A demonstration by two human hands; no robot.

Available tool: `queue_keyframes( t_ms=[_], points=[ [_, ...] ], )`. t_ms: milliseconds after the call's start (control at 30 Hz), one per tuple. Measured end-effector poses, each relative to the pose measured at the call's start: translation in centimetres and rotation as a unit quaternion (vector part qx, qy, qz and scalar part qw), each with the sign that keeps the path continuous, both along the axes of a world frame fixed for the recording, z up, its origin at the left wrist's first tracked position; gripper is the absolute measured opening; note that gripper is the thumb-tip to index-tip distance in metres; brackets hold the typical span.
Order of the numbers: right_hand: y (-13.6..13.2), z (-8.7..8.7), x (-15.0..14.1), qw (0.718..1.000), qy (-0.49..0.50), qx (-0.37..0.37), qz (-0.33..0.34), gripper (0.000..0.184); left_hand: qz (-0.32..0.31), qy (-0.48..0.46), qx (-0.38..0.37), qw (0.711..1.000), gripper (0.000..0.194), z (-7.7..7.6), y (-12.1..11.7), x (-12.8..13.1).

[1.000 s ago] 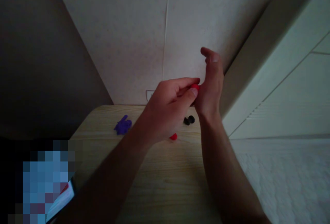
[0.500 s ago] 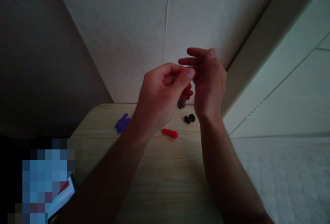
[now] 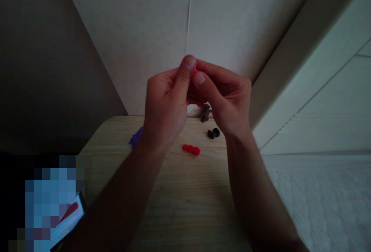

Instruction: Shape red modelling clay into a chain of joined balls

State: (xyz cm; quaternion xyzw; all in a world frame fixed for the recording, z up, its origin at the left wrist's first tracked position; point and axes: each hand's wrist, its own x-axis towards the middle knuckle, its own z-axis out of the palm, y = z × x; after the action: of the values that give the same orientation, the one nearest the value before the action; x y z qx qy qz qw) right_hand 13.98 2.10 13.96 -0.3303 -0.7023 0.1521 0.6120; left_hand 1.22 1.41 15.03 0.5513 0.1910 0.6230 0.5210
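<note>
Above the table, my left hand (image 3: 166, 101) and my right hand (image 3: 232, 99) meet with fingers curled and thumbs pressed in. Between the fingertips a small bit of red modelling clay (image 3: 195, 72) shows; most of it is hidden by the thumbs and fingers. Below the hands, three red clay balls (image 3: 190, 149) lie joined in a row, growing larger towards the right. A black clay piece (image 3: 213, 133) with rounded ends lies to their upper right. Behind it is a small brown figure (image 3: 205, 113), partly covered by my right hand.
A purple clay lump (image 3: 135, 139) lies at the left of the wooden table (image 3: 185, 194), partly behind my left wrist. The wall (image 3: 139, 31) rises behind the table. A white cabinet (image 3: 315, 85) stands at right. At lower left is a lit screen (image 3: 69, 219), partly pixelated.
My right hand has come left and closed its fingers onto the red clay, joining my left hand. My left hand has shifted slightly left, thumb now pointing up. The pieces on the table stay put.
</note>
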Motion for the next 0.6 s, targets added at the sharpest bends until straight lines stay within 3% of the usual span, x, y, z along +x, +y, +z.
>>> queue_keyframes(
  t_ms=[167, 333, 433, 600],
  points=[
    [-0.35, 0.14, 0.17, 0.999, 0.009, 0.046, 0.004, 0.026, -0.026, -0.028, -0.01, 0.999, 0.044, 0.18, 0.0, 0.32],
    [-0.62, 0.43, 0.13, 0.996, 0.012, 0.07, -0.047, 0.019, -0.07, -0.047, -0.053, 0.995, 0.029, 0.69, 0.1, 0.2],
    [-0.27, 0.28, 0.04, 0.994, -0.014, 0.095, -0.057, 0.025, -0.069, -0.06, -0.065, 0.994, 0.023, 0.75, 0.22, 0.07],
    [-0.31, 0.28, 0.02, 0.994, -0.047, 0.067, -0.073, 0.037, -0.045, -0.071, -0.058, 0.995, 0.012, 0.61, 0.39, -0.24]
  ],
)
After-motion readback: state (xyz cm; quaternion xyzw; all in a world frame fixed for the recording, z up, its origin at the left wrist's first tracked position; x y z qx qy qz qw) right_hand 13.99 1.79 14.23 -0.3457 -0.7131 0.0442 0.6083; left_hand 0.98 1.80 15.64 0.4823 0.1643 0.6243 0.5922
